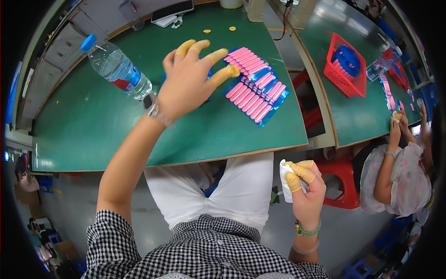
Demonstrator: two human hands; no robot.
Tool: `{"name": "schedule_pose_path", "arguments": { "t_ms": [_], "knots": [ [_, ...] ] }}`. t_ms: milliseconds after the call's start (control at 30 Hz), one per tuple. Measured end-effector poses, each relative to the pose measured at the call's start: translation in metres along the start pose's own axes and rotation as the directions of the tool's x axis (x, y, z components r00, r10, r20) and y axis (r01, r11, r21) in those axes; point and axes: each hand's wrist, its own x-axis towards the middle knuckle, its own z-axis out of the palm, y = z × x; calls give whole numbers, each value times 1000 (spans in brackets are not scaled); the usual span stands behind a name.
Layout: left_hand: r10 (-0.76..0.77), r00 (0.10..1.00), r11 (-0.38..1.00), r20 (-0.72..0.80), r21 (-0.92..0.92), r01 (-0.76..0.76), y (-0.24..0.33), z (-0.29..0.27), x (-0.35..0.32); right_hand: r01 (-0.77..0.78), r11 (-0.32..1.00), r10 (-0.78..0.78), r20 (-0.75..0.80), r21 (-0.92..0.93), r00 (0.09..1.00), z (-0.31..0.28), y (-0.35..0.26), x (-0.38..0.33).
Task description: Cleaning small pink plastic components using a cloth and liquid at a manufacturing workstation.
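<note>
My left hand [190,79] hovers over the green table with its fingers spread, yellow finger cots on the fingertips and nothing held. Close to its thumb and forefinger lie rows of pink strips [251,102] on a shiny blue sheet [262,122]. Something blue shows partly from behind this hand; what it is stays hidden. Below the table's front edge, my right hand [306,190] has its cot-covered fingers closed on a folded white cloth or tissue [285,179].
A water bottle [118,69] with a blue cap stands left of my left hand. Two yellow finger cots [232,29] lie at the table's far side. On the neighbouring table is a red basket [344,69] with blue and pink pieces. A person [395,179] sits there, right of a red stool [341,183].
</note>
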Motion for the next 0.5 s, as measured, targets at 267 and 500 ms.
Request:
{"name": "schedule_pose_path", "arguments": {
  "t_ms": [267, 500],
  "knots": [
    [-52, 976, 991, 212, 132, 24, 21, -24, -136, 62, 998, -62, 88, 3, 994, 29, -13, 20],
    [-27, 968, 999, 250, -9, 31, 56, -20, -173, 285, 958, -277, 135, -43, 951, 67, -38, 61]
  ]
}}
